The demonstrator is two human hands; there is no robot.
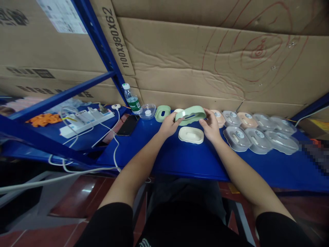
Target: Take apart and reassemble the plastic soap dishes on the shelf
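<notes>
Green plastic piece (193,110) sits between the left fingers (172,118) and right fingers (210,117), which pinch its opposite ends.

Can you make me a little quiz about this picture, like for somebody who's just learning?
1. True or false: the left hand and right hand are both on the same green piece.
2. Which thing shows just below that piece in the picture?
A) a phone
B) a cream dish
C) a bottle
3. Fill in: the dish rests on a ____ tabletop.

Key: 1. True. 2. B. 3. Blue.
</notes>
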